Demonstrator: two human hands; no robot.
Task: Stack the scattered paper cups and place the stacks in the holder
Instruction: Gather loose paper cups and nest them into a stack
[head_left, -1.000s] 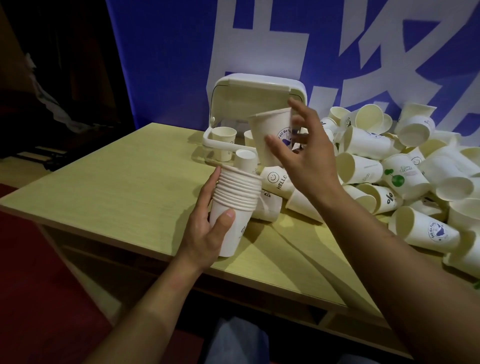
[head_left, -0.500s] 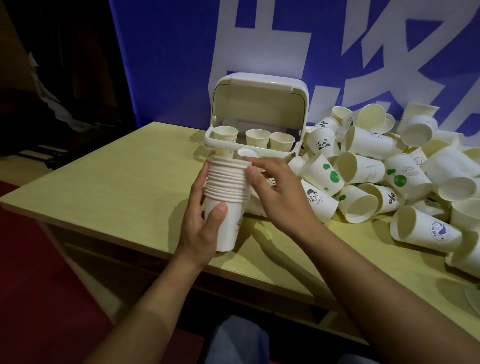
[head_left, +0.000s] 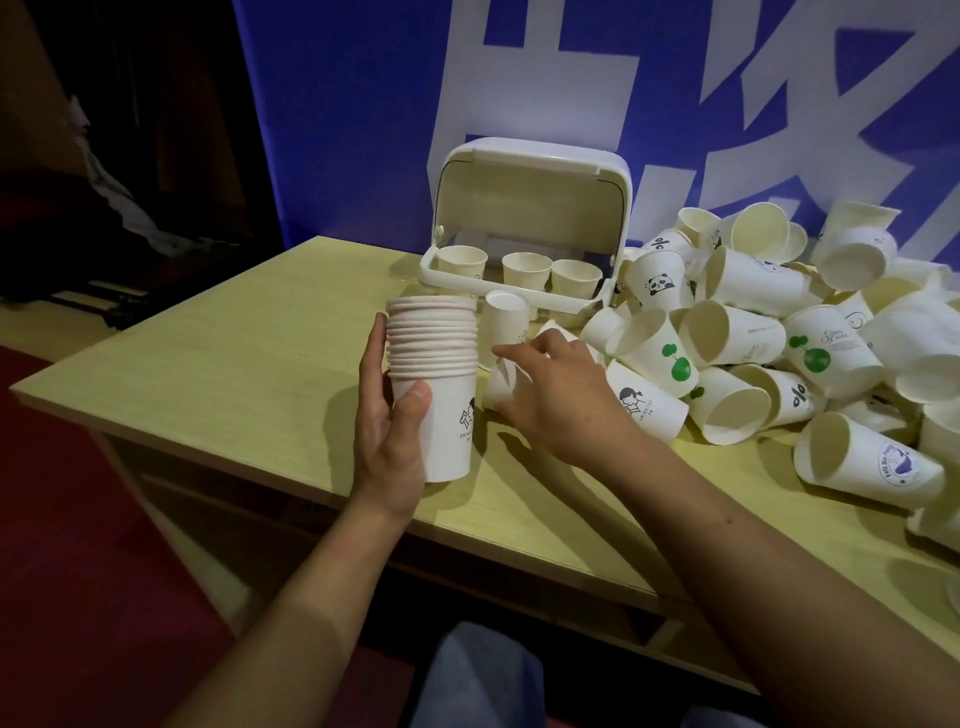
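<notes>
Head cam view: the left hand (head_left: 392, 415) is wrapped around the nested stack of paper cups (head_left: 434, 379), thumb across the front of the bottom cup and fingers behind. It grips low on the stack, so the open mouth on top stays clear for dropping the next cup in, I'd guess.

Right of the stack, the right hand (head_left: 556, 387) is down on a cup lying on its side (head_left: 497, 387), fingers curling round it. Looks like a grasp just closing, can't tell how firm. Just behind that cup sits an upside-down cup (head_left: 506, 325).

Behind the stack is the white cup holder (head_left: 524, 244) with its lid flipped up, and three cups already stick out of its slots. So it's open and ready for a finished stack.

Further right of the stack is the big heap of loose cups (head_left: 779, 338), mostly tipped over at all angles, with panda and green tree prints. Loads left to do, so this seems nowhere near done. Everything's on a pale wooden table (head_left: 249, 353).
</notes>
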